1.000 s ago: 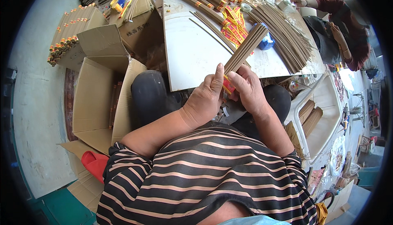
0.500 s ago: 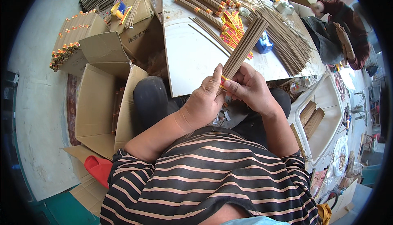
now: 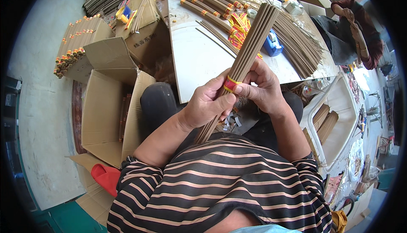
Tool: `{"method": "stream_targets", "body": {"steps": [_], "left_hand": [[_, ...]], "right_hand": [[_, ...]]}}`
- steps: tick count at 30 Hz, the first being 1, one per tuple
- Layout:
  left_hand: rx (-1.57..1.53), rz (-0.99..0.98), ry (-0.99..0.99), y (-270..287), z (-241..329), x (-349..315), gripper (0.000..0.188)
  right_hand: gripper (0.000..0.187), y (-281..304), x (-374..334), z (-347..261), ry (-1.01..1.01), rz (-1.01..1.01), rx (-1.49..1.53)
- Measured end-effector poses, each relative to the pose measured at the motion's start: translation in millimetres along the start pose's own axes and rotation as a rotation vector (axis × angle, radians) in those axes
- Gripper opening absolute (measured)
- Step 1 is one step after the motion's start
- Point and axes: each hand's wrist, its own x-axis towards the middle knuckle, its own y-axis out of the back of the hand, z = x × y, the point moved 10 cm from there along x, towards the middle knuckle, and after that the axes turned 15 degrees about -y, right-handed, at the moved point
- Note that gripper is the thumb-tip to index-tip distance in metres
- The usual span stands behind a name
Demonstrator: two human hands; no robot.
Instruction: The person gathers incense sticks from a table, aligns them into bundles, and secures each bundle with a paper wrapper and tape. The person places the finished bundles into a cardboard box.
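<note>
A bundle of brown incense sticks (image 3: 251,40) slants up and away from my lap, over the table's near edge. Around its middle runs a red and yellow paper band (image 3: 230,84). My left hand (image 3: 207,105) is wrapped about the bundle just below the band, thumb across the sticks. On the band's right side, the fingers of my right hand (image 3: 266,92) are closed, with the thumb pressing the paper. Just beyond lie a blue tape dispenser (image 3: 272,45), loose red and yellow paper strips (image 3: 240,26) and a spread of loose incense sticks (image 3: 300,42).
Banded bundles (image 3: 207,4) lie at the back of the white table (image 3: 190,67). To my left stand an opened carton (image 3: 101,114) and a stack of banded bundles (image 3: 76,42). A white tub (image 3: 348,114) holding sticks is at right, below another person (image 3: 360,29).
The bundle has shifted up and now stands out further past both hands, with its lower end showing. My left thumb has come down off the band, leaving it more visible.
</note>
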Motion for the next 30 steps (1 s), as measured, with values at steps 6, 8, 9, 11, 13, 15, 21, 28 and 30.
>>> {"method": "stream_targets", "body": {"steps": [6,8,9,11,13,15,21,28,30], "left_hand": [[-0.034,0.044,0.027,2,-5,4,0.056],[-0.073,0.059,0.049,5,-11,4,0.051],[-0.103,0.064,0.066,7,-15,4,0.049],[-0.145,0.060,0.102,8,-19,5,0.044],[-0.171,0.039,0.141,7,-21,8,0.041],[-0.065,0.074,0.139,10,-20,13,0.043],[-0.038,0.145,0.186,13,-23,16,0.039],[-0.139,0.201,0.185,15,-39,24,0.030],[-0.142,0.232,0.170,20,-41,31,0.030]], "right_hand": [[0.027,-1,-2,-6,0.006,0.018,-0.018],[0.026,1,-2,-2,-0.014,0.019,-0.030],[0.025,2,-2,0,-0.025,0.021,-0.037],[0.023,3,-2,0,-0.037,0.003,-0.016],[0.022,5,-3,-2,-0.033,-0.007,-0.005],[0.021,8,-4,-7,-0.015,0.002,-0.013],[0.022,16,-2,-2,-0.039,0.086,-0.021],[0.014,27,9,14,-0.121,-0.028,0.208],[0.017,53,13,43,-0.309,0.060,-0.055]]}}
